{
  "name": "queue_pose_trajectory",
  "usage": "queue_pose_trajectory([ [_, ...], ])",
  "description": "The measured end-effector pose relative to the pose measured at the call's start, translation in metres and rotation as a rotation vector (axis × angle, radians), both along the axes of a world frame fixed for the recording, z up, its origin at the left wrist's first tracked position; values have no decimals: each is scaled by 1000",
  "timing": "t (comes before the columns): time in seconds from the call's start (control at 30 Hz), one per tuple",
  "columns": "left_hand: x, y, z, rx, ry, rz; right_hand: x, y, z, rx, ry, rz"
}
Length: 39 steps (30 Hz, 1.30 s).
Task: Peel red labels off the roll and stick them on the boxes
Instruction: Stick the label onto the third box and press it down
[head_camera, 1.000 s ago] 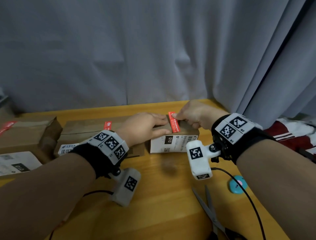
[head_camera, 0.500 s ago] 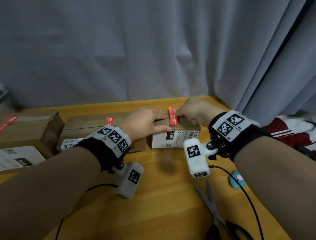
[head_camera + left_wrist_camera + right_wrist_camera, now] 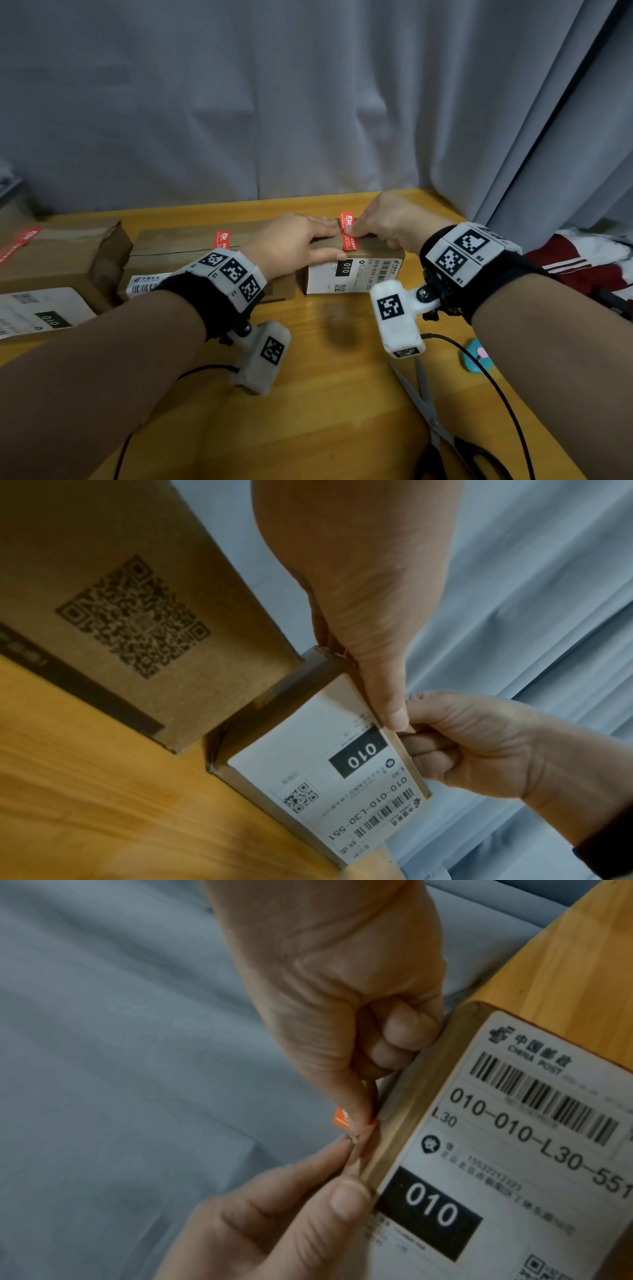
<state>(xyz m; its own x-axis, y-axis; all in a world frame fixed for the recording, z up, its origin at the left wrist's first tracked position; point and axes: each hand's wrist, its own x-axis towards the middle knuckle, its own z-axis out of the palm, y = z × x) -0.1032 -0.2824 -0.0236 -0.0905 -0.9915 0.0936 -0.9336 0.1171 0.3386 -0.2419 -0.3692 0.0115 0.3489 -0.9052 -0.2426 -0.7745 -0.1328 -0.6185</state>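
Head view: a small brown cardboard box with a white shipping slip [image 3: 352, 270] stands near the far right corner of the wooden tabletop [image 3: 329, 411], with both hands on top of it.
Head view, label: a narrow red paper label [image 3: 349, 230] lies across the box top, its long axis running from the far edge toward the near edge, its far end sticking up past the box.
Head view, left hand: the left hand [image 3: 291, 243] lies flat on the box top just left of the label, fingers straight, thumb along the near top edge, holding the box steady rather than clasping anything.
Head view, right hand: the right hand [image 3: 387, 222] is just right of the label, with curled fingers nipping the strip near its middle.
Head view, others: a larger brown cardboard box [image 3: 191, 253] to the left already carries a red strip; grey scissors [image 3: 424, 404] lie near the front right edge.
Left wrist view: the left thumb runs along the box's top edge above the slip; the right hand [image 3: 472, 739] is fisted against that edge; the label is hidden here.
Right wrist view: the right hand [image 3: 342, 1031] pinches the red label [image 3: 342, 1119] between thumb and forefinger at the box's top edge.
Coming move, as I judge it: press the strip down along its length; the right hand is nearer.
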Motion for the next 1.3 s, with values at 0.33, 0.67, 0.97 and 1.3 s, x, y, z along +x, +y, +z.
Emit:
queue_pose_trajectory([
  [0.33, -6, 7, 4, -79, -32, -69, 5, -8, -5, -77, 116, 63],
  [0.67, -8, 9, 9, -58, -80, -96, 11, -8, -3, -187, 294, 118],
  [0.97, -7, 9, 9, -67, -114, -110, 17, -13, -9, -333, 392, 100],
  [1.3, -2, 3, -1, -82, -83, -98, -4, -20, -20, -70, -71, 90],
])
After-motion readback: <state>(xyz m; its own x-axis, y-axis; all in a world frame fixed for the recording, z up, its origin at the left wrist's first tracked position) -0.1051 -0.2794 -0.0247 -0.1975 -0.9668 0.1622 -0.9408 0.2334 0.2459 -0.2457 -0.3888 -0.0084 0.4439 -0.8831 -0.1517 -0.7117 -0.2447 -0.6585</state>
